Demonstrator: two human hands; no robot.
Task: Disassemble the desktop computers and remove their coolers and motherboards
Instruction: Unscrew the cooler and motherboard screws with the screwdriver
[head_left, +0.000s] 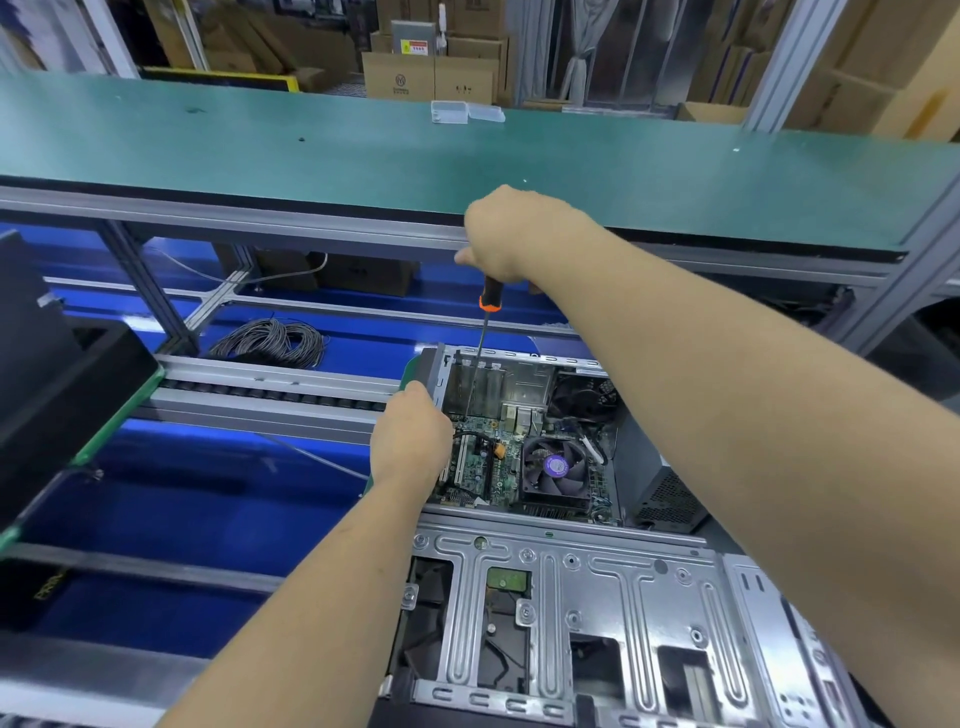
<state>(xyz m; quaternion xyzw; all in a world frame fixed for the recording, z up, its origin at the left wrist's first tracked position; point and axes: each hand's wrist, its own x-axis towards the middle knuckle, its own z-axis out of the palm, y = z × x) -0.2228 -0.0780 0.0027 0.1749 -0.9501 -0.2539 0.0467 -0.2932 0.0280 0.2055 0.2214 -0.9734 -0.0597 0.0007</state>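
Motherboard (483, 467), a green printed board crowded with slots and small parts, lies flat on the floor of the open grey sheet-metal computer case (571, 597), toward the case's far left corner. I judge it light but fragile: it is thin, it bends a little, and its surface parts can break off, so it is better taken by bare edges, never by the connectors. The cooler (555, 470), a black square fan with a purple round label over a finned block, sits on the board's right part; it looks stiff and rather heavy for its size, and its frame sides offer a firm hold.

The right hand (506, 236) is curled tight round the black-and-orange handle of a long thin screwdriver (480, 353), which stands nearly upright with its tip down near the board's far edge, by the shiny rear slots. The left hand (410, 434) rests on the case's left wall, fingers bent over the rim; whether it really clamps it, I cannot tell. The pressed metal has sharp-looking folded edges and stamped ribs. A coil of grey cable (270, 343) lies beyond, on the blue surface (182, 499).
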